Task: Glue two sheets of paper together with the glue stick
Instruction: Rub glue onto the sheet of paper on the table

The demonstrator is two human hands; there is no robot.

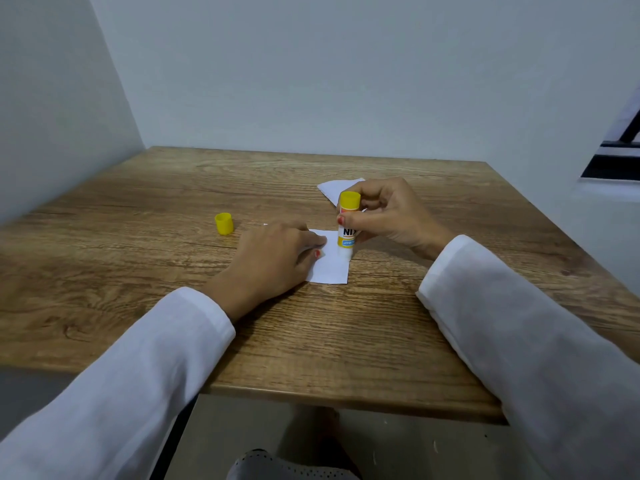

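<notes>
A small white sheet of paper lies flat in the middle of the wooden table. My left hand rests flat on its left part, fingers spread, pinning it down. My right hand grips a white and yellow glue stick, held upright with its lower tip touching the sheet's right edge. A second white sheet lies farther back, partly hidden behind my right hand. The glue stick's yellow cap stands alone on the table to the left.
The table sits in a corner, with grey walls behind and on the left. Its near edge runs across the lower frame. A dark window frame shows at the far right. White sleeves cover both forearms.
</notes>
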